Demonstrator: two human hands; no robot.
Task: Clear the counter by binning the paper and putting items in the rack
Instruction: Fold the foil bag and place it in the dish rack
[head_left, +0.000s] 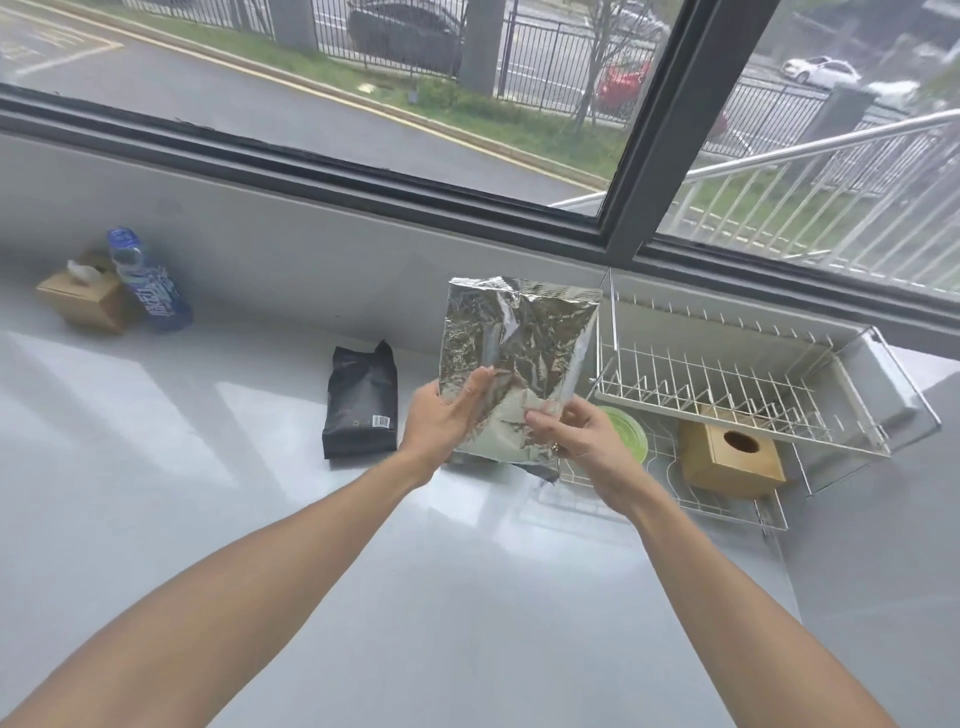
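Observation:
A crinkled silver foil bag (514, 343) is held upright above the white counter (260, 519), just left of the wire rack (727, 384). My left hand (447, 421) grips its lower left edge. My right hand (576, 436) pinches its lower right corner. A black pouch with a barcode (360, 402) lies on the counter to the left of the bag. The rack's lower tier holds a wooden box with a round hole (732, 452) and a green bowl (626, 431), partly hidden by my right hand.
At the far left stand a wooden tissue box (85, 299) and a blue-labelled bottle (148, 286) against the back wall. A dark window frame (639, 171) runs behind the counter. The counter ends just right of the rack.

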